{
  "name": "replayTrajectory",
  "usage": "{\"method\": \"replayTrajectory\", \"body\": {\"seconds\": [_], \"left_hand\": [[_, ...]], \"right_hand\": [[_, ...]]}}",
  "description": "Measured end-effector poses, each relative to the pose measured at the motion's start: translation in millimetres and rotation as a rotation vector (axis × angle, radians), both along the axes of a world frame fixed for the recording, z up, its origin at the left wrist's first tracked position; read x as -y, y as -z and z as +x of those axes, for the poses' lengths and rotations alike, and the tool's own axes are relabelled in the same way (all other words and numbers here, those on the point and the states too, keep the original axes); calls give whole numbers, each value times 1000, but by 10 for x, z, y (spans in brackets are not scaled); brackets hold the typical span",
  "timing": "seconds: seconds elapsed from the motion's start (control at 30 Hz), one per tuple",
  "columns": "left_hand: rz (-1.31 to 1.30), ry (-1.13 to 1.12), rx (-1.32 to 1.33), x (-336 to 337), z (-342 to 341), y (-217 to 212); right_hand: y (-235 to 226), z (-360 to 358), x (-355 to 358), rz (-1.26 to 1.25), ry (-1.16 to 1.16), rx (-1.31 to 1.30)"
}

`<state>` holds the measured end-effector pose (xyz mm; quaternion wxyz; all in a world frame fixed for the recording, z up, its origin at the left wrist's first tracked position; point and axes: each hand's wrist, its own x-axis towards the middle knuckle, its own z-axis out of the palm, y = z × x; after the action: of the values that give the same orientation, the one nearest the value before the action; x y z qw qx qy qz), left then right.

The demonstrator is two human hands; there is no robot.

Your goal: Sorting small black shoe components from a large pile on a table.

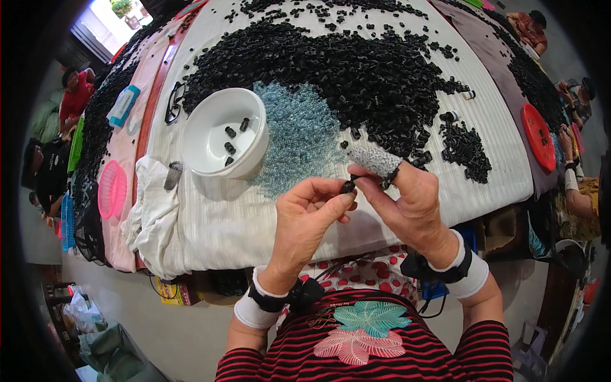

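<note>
My left hand (310,213) pinches a small black plastic part (347,187) between thumb and fingertips. Against it, my right hand (407,204) is closed, its thumb and index finger meeting at the same spot on a small dark piece, partly hidden. A speckled grey finger cover (375,160) sits on a right finger. Just beyond my hands spreads a heap of clear bluish small pieces (296,134), backed by a large heap of black plastic parts (318,70). A white bowl (194,149) to the left has several black parts inside.
A smaller pile of thin black pieces (466,149) lies right, near small bottles (449,116). Left are a crumpled white cloth (153,216), eyeglasses (174,103), a blue-white pack (123,106) and a pink basket (112,190). A red tray (538,137) stands right; people sit at both sides.
</note>
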<state>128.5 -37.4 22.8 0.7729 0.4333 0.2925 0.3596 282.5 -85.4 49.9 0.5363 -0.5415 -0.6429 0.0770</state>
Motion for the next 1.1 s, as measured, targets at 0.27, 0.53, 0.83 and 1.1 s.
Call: {"method": "replayTrajectory", "body": {"seconds": [0.27, 0.53, 0.83, 1.1], "left_hand": [[164, -117, -78, 104, 47, -80], [189, -205, -141, 131, 186, -113], [343, -271, -168, -24, 221, 38], [273, -247, -187, -77, 226, 11]], "right_hand": [[10, 24, -4, 52, -6, 49], [-26, 142, -44, 76, -39, 187], [29, 241, -242, 37, -76, 90], [160, 152, -276, 72, 31, 109]]}}
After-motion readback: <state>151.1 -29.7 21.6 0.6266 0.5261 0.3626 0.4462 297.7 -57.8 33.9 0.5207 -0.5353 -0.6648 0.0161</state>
